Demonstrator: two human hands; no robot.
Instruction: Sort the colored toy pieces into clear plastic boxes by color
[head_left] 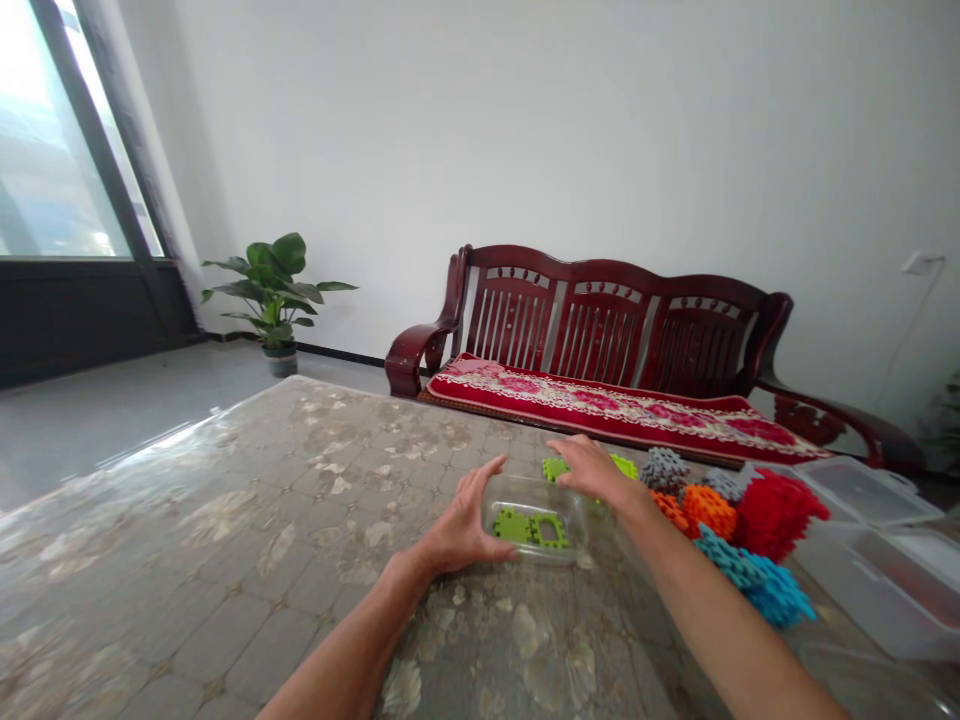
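My left hand [465, 522] is curved around the left end of a clear plastic box [581, 545], thumb along the near side and fingers at the far side. Two flat green interlocking pieces [516, 527] with toothed edges lie in the box, one with a square opening. Just behind the box, my right hand [587, 466] is over more green interlocking pieces [624, 465], its thumb and fingers apart. Whether its fingertips touch a piece, I cannot tell.
Right of my right forearm are piles of interlocking pieces: grey [664, 468], orange [709, 512], red [780, 512] and blue [776, 590]. Beside them stands a larger translucent bin [862, 580] with a lid [862, 490]. Beyond the patterned table [247, 540] is a wooden bench [600, 320].
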